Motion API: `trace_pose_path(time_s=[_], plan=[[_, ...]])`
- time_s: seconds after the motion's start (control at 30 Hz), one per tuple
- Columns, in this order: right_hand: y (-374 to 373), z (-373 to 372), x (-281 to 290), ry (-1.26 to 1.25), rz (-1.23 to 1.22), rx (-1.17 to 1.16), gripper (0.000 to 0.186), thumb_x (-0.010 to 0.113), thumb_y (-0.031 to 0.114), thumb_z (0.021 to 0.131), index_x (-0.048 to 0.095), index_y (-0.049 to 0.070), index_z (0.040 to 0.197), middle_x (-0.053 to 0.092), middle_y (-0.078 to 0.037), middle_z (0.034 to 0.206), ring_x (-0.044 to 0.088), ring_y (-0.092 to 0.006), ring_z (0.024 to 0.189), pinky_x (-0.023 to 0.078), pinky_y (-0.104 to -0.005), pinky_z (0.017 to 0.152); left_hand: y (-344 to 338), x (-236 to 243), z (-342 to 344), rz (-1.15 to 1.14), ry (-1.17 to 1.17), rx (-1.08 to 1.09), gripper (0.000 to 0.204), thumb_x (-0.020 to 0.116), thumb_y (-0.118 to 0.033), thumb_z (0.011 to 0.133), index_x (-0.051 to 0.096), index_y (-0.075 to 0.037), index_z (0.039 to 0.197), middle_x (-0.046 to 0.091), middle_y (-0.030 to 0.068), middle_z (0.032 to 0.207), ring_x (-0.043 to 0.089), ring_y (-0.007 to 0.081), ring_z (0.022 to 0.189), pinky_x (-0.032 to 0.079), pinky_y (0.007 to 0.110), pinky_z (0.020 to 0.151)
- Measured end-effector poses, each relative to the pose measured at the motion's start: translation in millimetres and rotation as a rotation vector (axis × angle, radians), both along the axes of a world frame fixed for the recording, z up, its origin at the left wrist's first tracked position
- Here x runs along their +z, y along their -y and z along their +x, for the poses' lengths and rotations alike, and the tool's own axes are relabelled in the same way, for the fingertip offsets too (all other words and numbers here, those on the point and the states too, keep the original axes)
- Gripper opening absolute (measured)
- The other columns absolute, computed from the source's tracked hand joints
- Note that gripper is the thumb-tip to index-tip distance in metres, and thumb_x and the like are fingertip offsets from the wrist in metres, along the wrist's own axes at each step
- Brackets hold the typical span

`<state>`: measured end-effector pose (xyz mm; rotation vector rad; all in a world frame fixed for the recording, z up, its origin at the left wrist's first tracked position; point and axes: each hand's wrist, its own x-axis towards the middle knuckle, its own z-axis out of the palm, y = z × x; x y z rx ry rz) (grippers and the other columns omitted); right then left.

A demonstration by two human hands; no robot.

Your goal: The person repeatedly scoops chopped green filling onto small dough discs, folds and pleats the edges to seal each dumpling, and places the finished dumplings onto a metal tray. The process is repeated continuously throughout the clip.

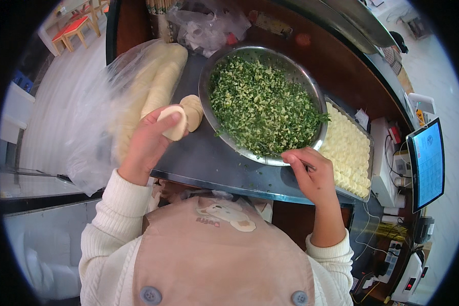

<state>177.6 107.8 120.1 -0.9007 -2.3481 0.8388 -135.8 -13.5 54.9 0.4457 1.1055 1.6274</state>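
Your left hand pinches dough round; your right hand, five o'clock on bowl, grips utensil; overscooping may spill filling.

Cream ribbed-knit sleeves — pinkish-beige apron, cartoon animal print — two round blue-grey buttons.

Head-worn fisheye, looking down, close above counter

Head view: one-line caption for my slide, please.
Left hand holds a round dough wrapper; right hand grips a thin utensil at the rim of a metal bowl of chopped greens.
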Motion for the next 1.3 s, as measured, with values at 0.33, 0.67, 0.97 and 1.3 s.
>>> trace_pose_path(time_s=[0.33,0.67,0.97,1.3], plan=[[7.3,0.2,-40.0,-0.532,-0.650,-0.318,0.028,0.056,0.022,0.099,0.067,-0.004,0.102,0.068,-0.009,0.082,0.059,-0.0113,0.072,0.046,-0.0237,0.063,-30.2,30.1,21.4,0.078,0.170,0.003,0.031,0.046,-0.016,0.100,0.049,0.006,0.122,0.062,0.0175,0.115,0.064,0.0255,0.103,0.052,0.036,0.092],[13.3,-4.2,-27.9,-0.764,-0.448,-0.256,0.025,0.055,0.017,0.098,0.066,-0.005,0.102,0.068,-0.011,0.085,0.060,-0.0154,0.072,0.048,-0.0283,0.066,-73.5,33.5,83.7,0.050,0.377,-0.114,0.036,0.032,-0.020,0.104,0.046,0.006,0.125,0.058,0.0207,0.121,0.058,0.0314,0.114,0.050,0.042,0.097],[37.4,-1.5,-53.1,-0.209,0.532,0.120,0.026,0.071,0.003,0.077,0.069,0.001,0.103,0.065,-0.013,0.094,0.061,-0.0300,0.079,0.051,-0.0368,0.074,-87.6,30.9,109.3,0.046,0.625,0.011,0.027,0.035,-0.008,0.101,0.044,0.010,0.119,0.054,0.0199,0.113,0.058,0.0306,0.104,0.048,0.042,0.095],[31.9,7.5,-49.9,-0.152,0.481,-0.051,0.016,0.061,0.007,0.087,0.069,0.004,0.101,0.067,-0.011,0.095,0.059,-0.0293,0.086,0.047,-0.0376,0.082,-68.3,34.7,92.3,0.031,0.576,-0.040,0.029,0.036,-0.024,0.105,0.047,-0.001,0.119,0.056,0.0140,0.111,0.058,0.0275,0.104,0.050,0.043,0.092]])
